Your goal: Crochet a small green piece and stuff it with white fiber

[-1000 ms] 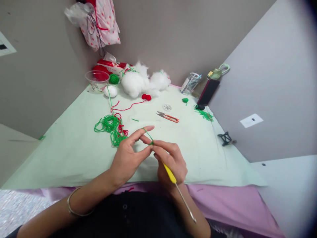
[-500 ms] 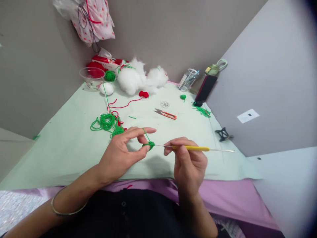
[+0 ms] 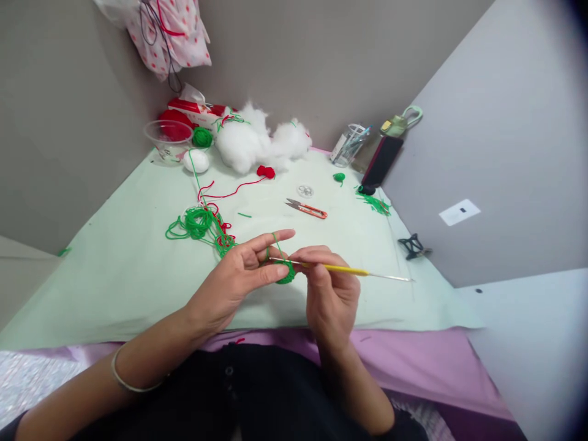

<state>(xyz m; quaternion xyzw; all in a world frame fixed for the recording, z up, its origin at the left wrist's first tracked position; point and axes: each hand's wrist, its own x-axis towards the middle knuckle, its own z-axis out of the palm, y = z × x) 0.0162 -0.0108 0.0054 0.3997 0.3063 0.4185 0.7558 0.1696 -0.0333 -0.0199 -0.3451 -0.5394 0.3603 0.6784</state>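
Observation:
Between thumb and fingers, my left hand (image 3: pixel 234 272) pinches a small green crochet piece (image 3: pixel 286 274). Green yarn runs over its raised index finger down to the piece. My right hand (image 3: pixel 333 294) grips the yellow handle of a crochet hook (image 3: pixel 346 269) like a pen. The hook's thin metal shaft crosses above the piece, its tip pointing left behind my left thumb. Whether the tip has yarn on it is too small to tell. Just beyond my left hand lies a loose tangle of green yarn (image 3: pixel 197 222), with red strands mixed in.
Orange-handled thread snips (image 3: pixel 307 209) lie mid-table beside a small clear round case (image 3: pixel 305 191). Behind are a red knitted piece (image 3: pixel 265 172), white stuffing (image 3: pixel 241 144) and a clear plastic tub (image 3: pixel 168 150). A phone (image 3: pixel 382 162) and a pen cup (image 3: pixel 349 147) stand back right.
My right hand has moved left with the crochet hook, close against my left hand. The hook's shaft now reaches across the green piece, which has turned to show more of its face.

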